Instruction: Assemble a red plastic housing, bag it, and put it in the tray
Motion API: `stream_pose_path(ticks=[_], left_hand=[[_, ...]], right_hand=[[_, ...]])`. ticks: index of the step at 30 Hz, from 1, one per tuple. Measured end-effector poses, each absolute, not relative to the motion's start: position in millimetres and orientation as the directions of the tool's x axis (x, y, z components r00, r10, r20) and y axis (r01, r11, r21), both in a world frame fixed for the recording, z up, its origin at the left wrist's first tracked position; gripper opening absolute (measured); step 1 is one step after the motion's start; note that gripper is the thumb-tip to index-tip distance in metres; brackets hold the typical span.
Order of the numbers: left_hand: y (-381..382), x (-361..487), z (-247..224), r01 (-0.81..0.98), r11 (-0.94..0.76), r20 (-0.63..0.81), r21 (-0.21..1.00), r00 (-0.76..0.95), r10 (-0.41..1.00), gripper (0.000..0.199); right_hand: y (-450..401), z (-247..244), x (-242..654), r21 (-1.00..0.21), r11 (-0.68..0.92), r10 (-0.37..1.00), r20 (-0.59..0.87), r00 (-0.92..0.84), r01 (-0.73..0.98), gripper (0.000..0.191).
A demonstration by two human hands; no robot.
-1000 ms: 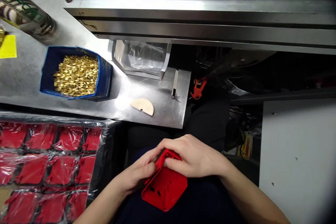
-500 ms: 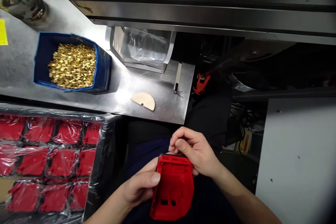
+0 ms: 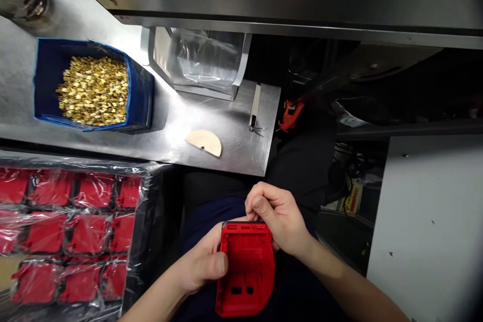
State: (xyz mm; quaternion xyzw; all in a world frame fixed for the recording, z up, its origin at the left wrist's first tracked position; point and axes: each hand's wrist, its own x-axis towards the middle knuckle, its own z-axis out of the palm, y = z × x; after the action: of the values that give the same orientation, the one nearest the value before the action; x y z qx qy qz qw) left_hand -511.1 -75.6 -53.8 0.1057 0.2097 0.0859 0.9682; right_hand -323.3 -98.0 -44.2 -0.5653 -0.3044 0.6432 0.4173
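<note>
A hollow red plastic housing (image 3: pixel 251 271) lies over my lap, its open side facing up. My left hand (image 3: pixel 206 264) is closed around its left wall, the thumb over the rim and the other fingers hidden beneath. At the housing's upper right corner is my right hand (image 3: pixel 279 216). Its thumb and index finger are curled together just above the slotted top edge, while a lower fingertip shows beside the right wall. Whatever the right fingers pinch, if anything, is hidden. Two dark openings show in the housing's floor.
A blue bin (image 3: pixel 139 95) holds small brass parts (image 3: pixel 94 90). Nearby are a clear plastic bag (image 3: pixel 206 63) in a grey bin, a half-round tan piece (image 3: pixel 205 142), a slim white-handled tool (image 3: pixel 255 105) and an orange tool (image 3: pixel 290 114). Plastic-covered red parts (image 3: pixel 88 234) fill a crate at left.
The view has shifted slightly, so the bench things sit a little further left and higher. The housing has tilted slightly in my left hand; my right hand stays at its upper edge.
</note>
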Motion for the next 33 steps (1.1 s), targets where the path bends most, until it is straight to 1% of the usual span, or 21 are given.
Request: stream_pose_path(ticks=[4, 6, 9, 11, 13, 16, 18, 21, 23, 26, 28, 31, 33], left_hand=[[-77, -516, -56, -0.158, 0.954, -0.370, 0.257, 0.895, 0.248, 0.072], [-76, -517, -55, -0.163, 0.947, -0.376, 0.276, 0.889, 0.262, 0.075], [-77, -521, -52, -0.171, 0.940, -0.407, 0.296, 0.867, 0.286, 0.081], [-80, -524, -49, -0.203, 0.932, -0.422, 0.299, 0.848, 0.320, 0.081], [-85, -529, -47, -0.264, 0.916, -0.443, 0.302, 0.812, 0.380, 0.075], [-95, -535, -44, -0.344, 0.886, -0.471, 0.312, 0.753, 0.459, 0.067], [-102, -536, -41, -0.363, 0.877, -0.472, 0.315, 0.741, 0.477, 0.066], [-111, -531, -40, -0.381, 0.874, -0.490, 0.302, 0.724, 0.485, 0.066], [-117, -525, -42, -0.386, 0.877, -0.495, 0.285, 0.725, 0.479, 0.064], [-124, -518, -48, -0.365, 0.894, -0.490, 0.259, 0.749, 0.447, 0.065], [-127, -513, -51, -0.340, 0.905, -0.507, 0.257, 0.750, 0.426, 0.066], [-128, -506, -49, -0.300, 0.909, -0.531, 0.290, 0.740, 0.414, 0.067], [-127, -501, -45, -0.284, 0.907, -0.529, 0.310, 0.742, 0.413, 0.068]], right_hand=[[-94, -45, -328, -0.840, -0.492, 0.868, -0.493, -0.056, -0.229, 0.036], [-92, -45, -331, -0.841, -0.494, 0.867, -0.496, -0.050, -0.223, 0.038], [-89, -45, -337, -0.845, -0.503, 0.858, -0.513, 0.011, -0.184, 0.043], [-86, -44, -343, -0.842, -0.512, 0.850, -0.525, 0.040, -0.171, 0.043], [-83, -44, -348, -0.838, -0.506, 0.856, -0.518, 0.005, -0.203, 0.042], [-83, -43, -354, -0.826, -0.493, 0.869, -0.486, -0.097, -0.273, 0.042], [-86, -44, -356, -0.830, -0.494, 0.869, -0.484, -0.106, -0.258, 0.044], [-95, -49, -352, -0.844, -0.504, 0.860, -0.510, -0.020, -0.183, 0.046], [-103, -53, -347, -0.847, -0.503, 0.859, -0.512, 0.008, -0.171, 0.046], [-113, -57, -338, -0.854, -0.467, 0.882, -0.468, -0.057, -0.228, 0.043], [-119, -59, -332, -0.858, -0.447, 0.893, -0.446, -0.065, -0.251, 0.042], [-127, -61, -324, -0.876, -0.439, 0.889, -0.456, 0.045, -0.199, 0.043], [-131, -61, -319, -0.866, -0.462, 0.867, -0.487, 0.111, -0.193, 0.043]])
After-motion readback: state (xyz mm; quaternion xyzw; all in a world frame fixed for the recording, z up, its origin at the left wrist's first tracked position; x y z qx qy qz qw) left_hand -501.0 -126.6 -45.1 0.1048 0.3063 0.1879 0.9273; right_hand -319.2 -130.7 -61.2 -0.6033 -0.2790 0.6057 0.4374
